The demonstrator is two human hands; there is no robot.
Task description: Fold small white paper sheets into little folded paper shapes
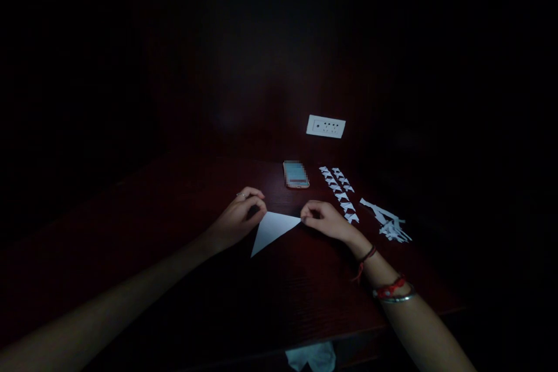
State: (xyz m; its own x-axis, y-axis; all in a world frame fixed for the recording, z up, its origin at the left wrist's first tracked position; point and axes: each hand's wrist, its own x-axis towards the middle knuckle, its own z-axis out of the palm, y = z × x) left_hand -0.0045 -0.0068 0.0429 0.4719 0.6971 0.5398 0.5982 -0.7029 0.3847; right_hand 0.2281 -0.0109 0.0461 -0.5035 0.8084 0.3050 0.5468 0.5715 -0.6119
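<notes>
A white paper triangle (274,229) is stretched between my two hands just over the dark red table. My left hand (241,213) pinches its upper left corner between thumb and forefinger. At the right corner, the fingertips of my right hand (325,219) are closed on the paper. The third corner points down toward me, and no finger touches it. Whether the sheet rests on the tabletop or hovers slightly, I cannot tell.
A phone (296,174) lies beyond my hands. Small folded paper pieces (335,184) form two rows to the right, beside a heap of paper strips (394,229). A socket panel (326,127) is on the back wall. The table's front edge (349,337) is near me.
</notes>
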